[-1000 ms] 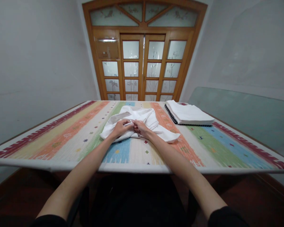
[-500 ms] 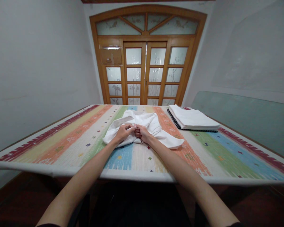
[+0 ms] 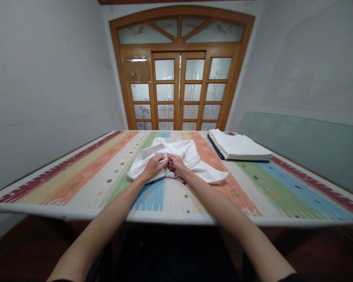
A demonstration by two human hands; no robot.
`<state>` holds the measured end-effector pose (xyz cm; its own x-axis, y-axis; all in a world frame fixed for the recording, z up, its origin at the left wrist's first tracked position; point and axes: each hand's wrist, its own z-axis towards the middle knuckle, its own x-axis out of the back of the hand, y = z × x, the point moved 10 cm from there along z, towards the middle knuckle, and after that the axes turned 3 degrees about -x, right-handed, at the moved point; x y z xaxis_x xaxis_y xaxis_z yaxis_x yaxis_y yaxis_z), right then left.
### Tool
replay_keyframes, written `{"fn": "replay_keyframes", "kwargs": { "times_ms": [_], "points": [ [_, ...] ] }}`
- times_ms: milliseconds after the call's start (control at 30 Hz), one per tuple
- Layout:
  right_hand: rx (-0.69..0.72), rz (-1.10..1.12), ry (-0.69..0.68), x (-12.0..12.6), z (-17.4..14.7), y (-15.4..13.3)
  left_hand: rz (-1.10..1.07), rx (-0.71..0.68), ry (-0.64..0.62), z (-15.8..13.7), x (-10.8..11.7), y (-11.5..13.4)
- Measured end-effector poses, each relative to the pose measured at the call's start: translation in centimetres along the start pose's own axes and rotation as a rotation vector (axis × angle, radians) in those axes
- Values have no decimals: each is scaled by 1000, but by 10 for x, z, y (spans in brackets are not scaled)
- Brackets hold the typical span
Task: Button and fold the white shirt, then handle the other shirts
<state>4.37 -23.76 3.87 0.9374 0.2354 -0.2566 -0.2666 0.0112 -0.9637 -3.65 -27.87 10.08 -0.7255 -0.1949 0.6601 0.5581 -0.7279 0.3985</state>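
Note:
A crumpled white cloth point(image 3: 188, 152) lies in loose folds on the patterned tablecloth point(image 3: 88, 176), straight ahead of me. My left hand point(image 3: 155, 165) pinches a bit of it near the middle, thumb and fingers pressed together. Right beside it, my right hand point(image 3: 176, 164) is closed on the same cloth, its fingers curled under. The two hands meet at the fingertips, and the small piece between them is mostly hidden. One corner of the cloth spreads out flat to the right, past my right wrist.
At the back right of the table sits a stack of folded white cloth point(image 3: 241, 145) with a black edge beneath it. A pale green board or backrest point(image 3: 300, 145) stands along the right wall. Wooden glazed doors point(image 3: 179, 90) are beyond the table.
My hands stay at the same spot on the cloth. The fingers of my left hand have shifted slightly against those of the right. The cloth's outline is nearly unchanged.

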Motion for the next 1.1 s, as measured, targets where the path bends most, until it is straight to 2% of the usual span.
{"fn": "replay_keyframes", "kwargs": {
  "times_ms": [333,633,867,1100],
  "points": [
    [122,-127,86,9,-5,-12,87,-6,-46,2,-8,-7],
    [192,-248,106,14,-5,-22,10,-9,-12,0,-5,-7],
    [226,-334,129,16,-3,-22,35,-1,24,-1,-1,-8],
    [334,-480,167,19,-7,-33,20,-23,24,-2,-1,-6]
  ]
}}
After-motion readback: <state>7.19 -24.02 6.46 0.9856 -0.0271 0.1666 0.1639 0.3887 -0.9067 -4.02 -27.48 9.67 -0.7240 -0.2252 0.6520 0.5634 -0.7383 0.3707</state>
